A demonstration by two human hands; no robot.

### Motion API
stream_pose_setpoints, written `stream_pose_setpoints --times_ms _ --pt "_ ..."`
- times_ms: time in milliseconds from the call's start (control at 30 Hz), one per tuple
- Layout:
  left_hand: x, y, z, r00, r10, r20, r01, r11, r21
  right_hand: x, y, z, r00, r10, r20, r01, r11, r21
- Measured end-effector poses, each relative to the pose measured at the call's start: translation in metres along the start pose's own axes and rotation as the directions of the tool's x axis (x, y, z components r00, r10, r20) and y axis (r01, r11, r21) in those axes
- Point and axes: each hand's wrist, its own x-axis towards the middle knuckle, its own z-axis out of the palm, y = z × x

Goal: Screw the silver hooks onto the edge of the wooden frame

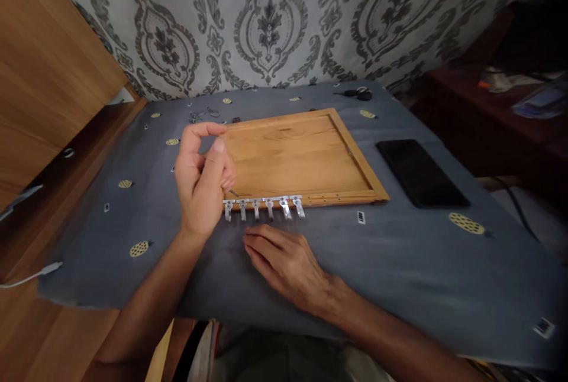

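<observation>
A shallow wooden tray (350, 154) lies on the grey cloth in the middle of the table. Along its near edge sits a row of several small metal hook plates (264, 206). My left hand (202, 184) is raised over the tray's near left corner, fingers curled and thumb pressed to them, pinching something too small to make out. My right hand (286, 264) lies flat on the cloth just in front of the hook row, fingers stretched out and holding nothing.
A black phone (419, 172) lies right of the tray. Scissors (357, 94) and small metal bits (202, 115) sit near the patterned wall. A wooden cabinet (48, 62) rises at left, a white cable (33, 275) below it. A dark side table (501, 110) stands right.
</observation>
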Motion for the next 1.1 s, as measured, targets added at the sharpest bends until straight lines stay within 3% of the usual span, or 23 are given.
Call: stream_pose_setpoints --times_ms 333,667,967,1100 --pt "0.005 0.004 -0.020 0.999 0.046 -0.027 -0.044 0.998 0.053 -0.012 0.005 -0.005 0.995 -0.102 0.021 0.103 0.993 -0.055" --pt "-0.007 -0.004 -0.060 0.992 0.126 0.002 -0.122 0.963 0.241 -0.012 0.002 0.000 0.970 -0.141 0.196 0.177 0.967 -0.182" --pt "-0.009 -0.010 -0.070 0.992 0.126 0.026 -0.128 0.979 0.158 -0.012 0.002 0.002 0.950 -0.136 0.282 0.211 0.944 -0.254" --pt "-0.010 -0.008 -0.071 0.993 0.117 0.015 -0.118 0.986 0.121 -0.010 -0.001 0.000 0.954 -0.176 0.241 0.239 0.936 -0.259"
